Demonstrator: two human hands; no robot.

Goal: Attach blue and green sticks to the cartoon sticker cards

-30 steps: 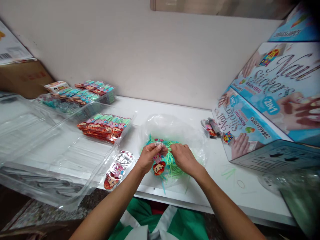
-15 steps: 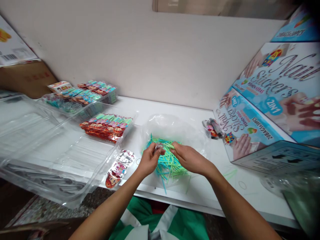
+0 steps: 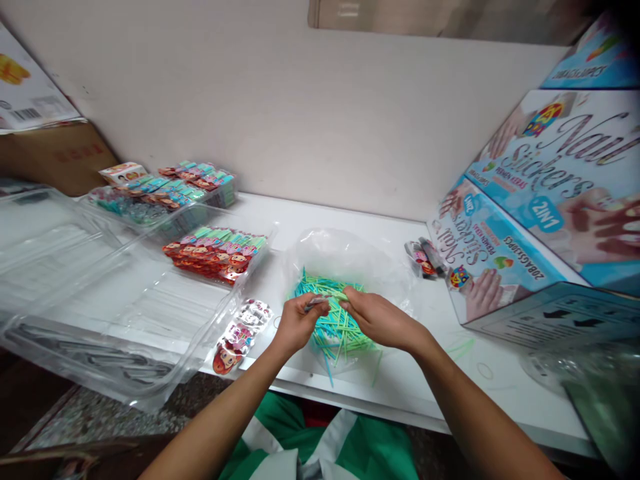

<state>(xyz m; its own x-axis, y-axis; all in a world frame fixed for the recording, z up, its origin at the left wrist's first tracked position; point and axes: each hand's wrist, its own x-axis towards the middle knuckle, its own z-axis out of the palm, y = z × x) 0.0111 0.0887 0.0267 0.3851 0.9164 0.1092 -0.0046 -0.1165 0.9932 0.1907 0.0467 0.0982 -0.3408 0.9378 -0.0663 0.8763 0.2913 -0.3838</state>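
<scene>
Over a clear plastic bag (image 3: 350, 250) of thin green and blue sticks (image 3: 343, 337), both hands are close together. My left hand (image 3: 299, 325) is closed on a small shiny packet (image 3: 317, 303), mostly hidden by the fingers. My right hand (image 3: 376, 316) pinches a light green stick (image 3: 336, 295) whose other end reaches the packet. Left of the bag lie flat printed character wrappers (image 3: 243, 335). Beyond them, a stack of filled red and green packets (image 3: 217, 253) rests in a clear plastic tray (image 3: 200, 327).
Another clear box with filled packets (image 3: 175, 187) stands at the back left, near a brown carton (image 3: 55, 157). Large Nail Stickers boxes (image 3: 565, 173) rise on the right. Dark packets (image 3: 426, 258) and a rubber band (image 3: 485, 371) lie near them.
My left hand has turned slightly, and its fingers sit a little closer to my right hand. The green stick now shows in line with the packet. The view has shifted very slightly.
</scene>
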